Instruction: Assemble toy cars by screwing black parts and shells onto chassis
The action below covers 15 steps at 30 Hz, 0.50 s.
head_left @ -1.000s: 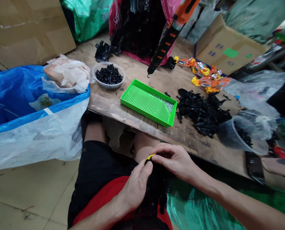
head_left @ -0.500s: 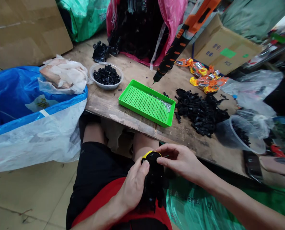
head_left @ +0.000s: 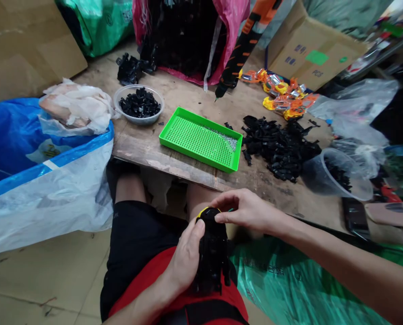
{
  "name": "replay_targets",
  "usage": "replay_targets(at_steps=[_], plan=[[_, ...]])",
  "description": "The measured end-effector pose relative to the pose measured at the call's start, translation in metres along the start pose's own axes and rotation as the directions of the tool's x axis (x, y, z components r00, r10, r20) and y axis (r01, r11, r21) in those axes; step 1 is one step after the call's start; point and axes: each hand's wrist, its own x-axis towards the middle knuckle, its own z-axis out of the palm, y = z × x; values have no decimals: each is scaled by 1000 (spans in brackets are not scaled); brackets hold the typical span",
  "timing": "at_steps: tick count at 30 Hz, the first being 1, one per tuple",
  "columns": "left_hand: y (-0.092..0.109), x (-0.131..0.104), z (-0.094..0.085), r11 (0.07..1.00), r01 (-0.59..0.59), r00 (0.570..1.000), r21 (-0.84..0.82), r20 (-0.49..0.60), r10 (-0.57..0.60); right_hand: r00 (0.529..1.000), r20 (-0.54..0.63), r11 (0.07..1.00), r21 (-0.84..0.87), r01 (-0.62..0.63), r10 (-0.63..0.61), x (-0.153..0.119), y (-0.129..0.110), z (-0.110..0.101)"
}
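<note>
A black plastic part (head_left: 213,253) with a yellow edge at its top is held over the lap. My left hand (head_left: 187,253) is closed round its left side, the thumb on its face near the top. My right hand (head_left: 242,210) pinches its upper right edge between thumb and fingers. On the wooden table (head_left: 187,92) beyond lies a green perforated tray (head_left: 191,151) with small silvery pieces (head_left: 230,142) in its right part. The tip of an orange and black power screwdriver (head_left: 237,58) points down behind the tray.
A bowl of small black parts (head_left: 140,103) stands left of the tray. To its right are a black parts pile (head_left: 279,146), a tipped clear tub (head_left: 340,174) and orange-yellow pieces (head_left: 287,99). A blue-lined bag (head_left: 52,189) is at left, a pink bag (head_left: 235,27) behind.
The camera view has shifted slightly, so the table things appear a little left and higher. Both hands keep their hold on the black part.
</note>
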Motion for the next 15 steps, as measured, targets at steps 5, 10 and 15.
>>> replay_targets(at_steps=[5,10,15], plan=[[-9,-3,0,998,54,998,21,-44,-53,995,97,997,-69,20,-13,5,-2,-5],[-21,-6,-3,994,106,991,3,-87,-105,998,55,997,-81,12,-8,10,7,0],[-20,-3,-2,980,167,977,-108,-112,-179,996,95,997,-79,7,0,11,7,-2]])
